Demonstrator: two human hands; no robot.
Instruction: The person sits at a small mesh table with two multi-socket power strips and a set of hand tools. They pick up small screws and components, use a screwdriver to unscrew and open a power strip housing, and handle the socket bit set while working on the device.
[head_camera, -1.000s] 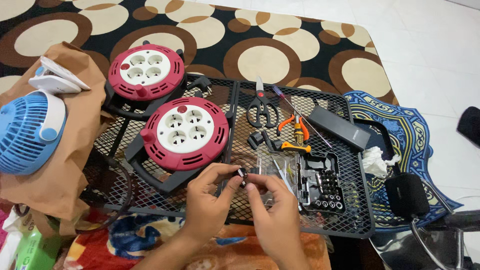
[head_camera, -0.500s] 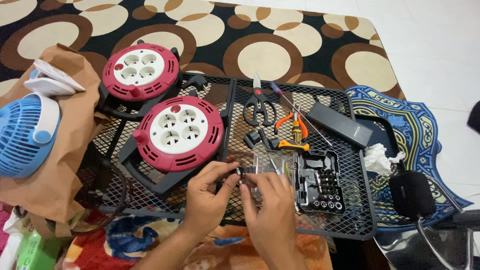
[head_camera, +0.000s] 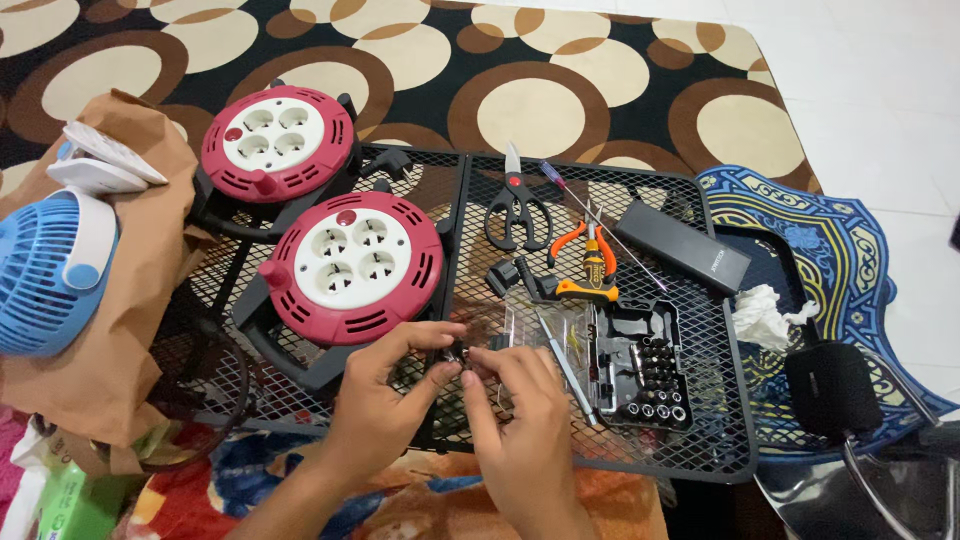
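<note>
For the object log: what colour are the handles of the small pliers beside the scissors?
Orange, with black jaws. The pliers lie on the mesh table; the head view shows them clearly.

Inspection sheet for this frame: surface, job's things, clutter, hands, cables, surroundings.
Surface: black wire-mesh table, two panels side by side.
Job's things: small dark part pinched between both hands; too small to identify.
Clutter: two red cable reels with white socket faces, scissors, orange-handled pliers, open bit set case, flat black box, crumpled tissue.
Hands: left hand and right hand meet at the part, fingertips closed on it.
Cables: black plug lying beside the far reel.
Surroundings: circle-patterned carpet, blue fan on brown paper, white tiled floor.
</note>
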